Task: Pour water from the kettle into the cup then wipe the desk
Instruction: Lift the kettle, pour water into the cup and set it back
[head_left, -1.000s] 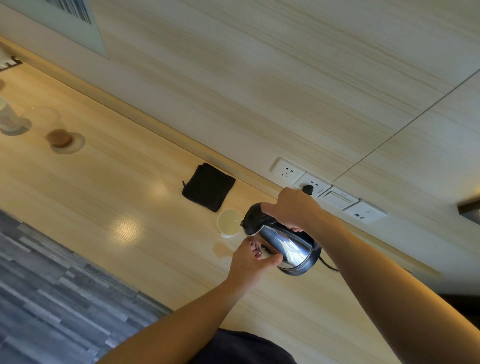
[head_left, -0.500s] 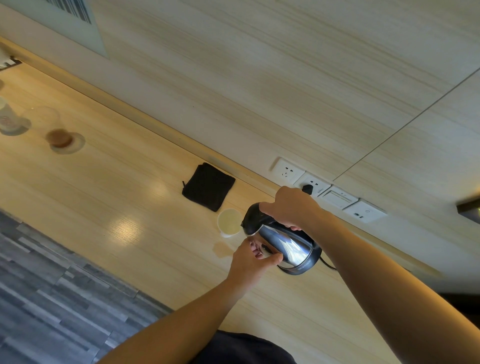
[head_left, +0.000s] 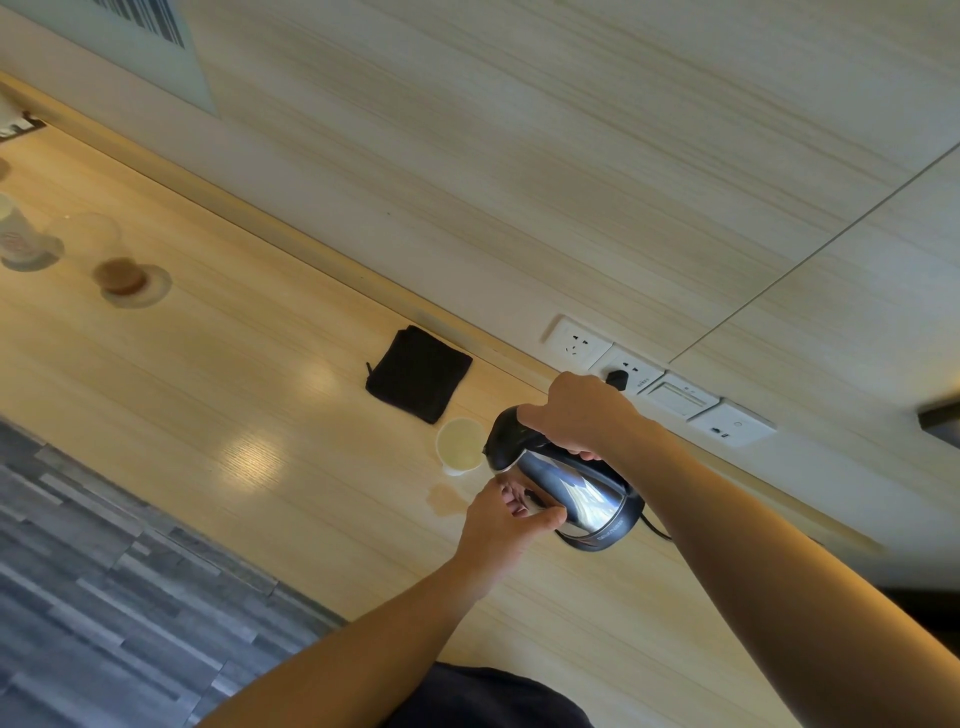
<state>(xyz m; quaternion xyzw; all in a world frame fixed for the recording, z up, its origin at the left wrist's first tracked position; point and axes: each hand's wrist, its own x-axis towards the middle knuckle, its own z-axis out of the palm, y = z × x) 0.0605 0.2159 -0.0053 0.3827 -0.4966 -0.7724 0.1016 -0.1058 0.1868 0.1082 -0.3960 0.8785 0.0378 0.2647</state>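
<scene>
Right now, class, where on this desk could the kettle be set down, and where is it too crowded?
Free: the wide bare stretch of the light wooden desk between the brown-filled glass and the folded black cloth, reaching the front edge. Crowded: around the white paper cup, hemmed by cloth, steel kettle, both hands and a wet patch.

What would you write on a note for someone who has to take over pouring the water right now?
Right hand: gripping the kettle by its black handle, kettle tilted with the spout at the cup's rim.
Left hand: steadying the kettle's steel body from the near side.
Cup: upright on the desk, just left of the spout; it looks partly filled, level hard to judge.
Black cloth: folded flat behind the cup, near the wall, untouched.
A small wet patch lies on the desk in front of the cup.
Done: kettle lifted and tipped.
Left: finish pouring, put the kettle down, take the cloth, wipe the desk.
</scene>
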